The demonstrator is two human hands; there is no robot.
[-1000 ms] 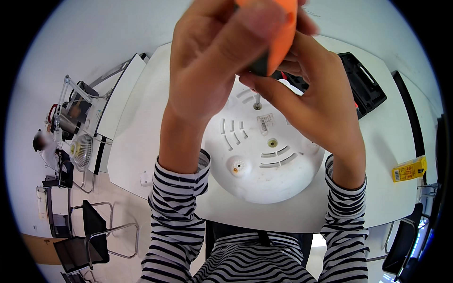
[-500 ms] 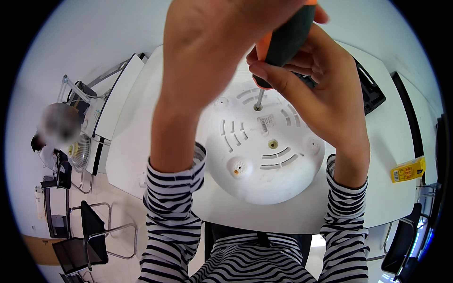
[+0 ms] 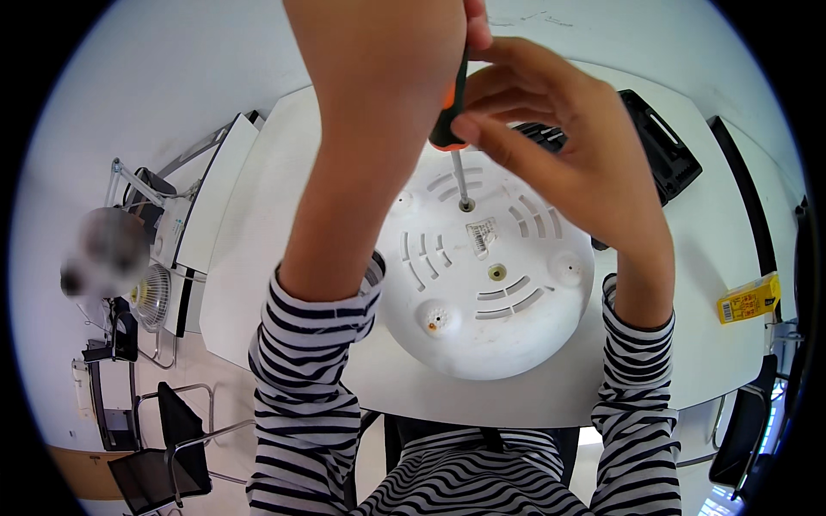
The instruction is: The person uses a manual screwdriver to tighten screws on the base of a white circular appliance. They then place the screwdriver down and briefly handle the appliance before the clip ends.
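A round white plastic base with curved vent slots, a label and recessed screw holes lies on the white table. The screwdriver, black and orange with a metal shank, stands nearly upright with its tip in a hole at the base's far side. My left hand is closed round the top of its handle; most of those fingers are hidden behind the hand and wrist. Lower on the handle, my right hand pinches it between thumb and curled fingers.
Beyond my right hand lies an open black tool case. A yellow carton stands at the table's right edge. Off to the left are a fan, a desk lamp, black chairs and a blurred person.
My left hand and the screwdriver handle have swung left, so the screwdriver leans less to the right. Its tip stays in the same hole. My right hand has shifted slightly left.
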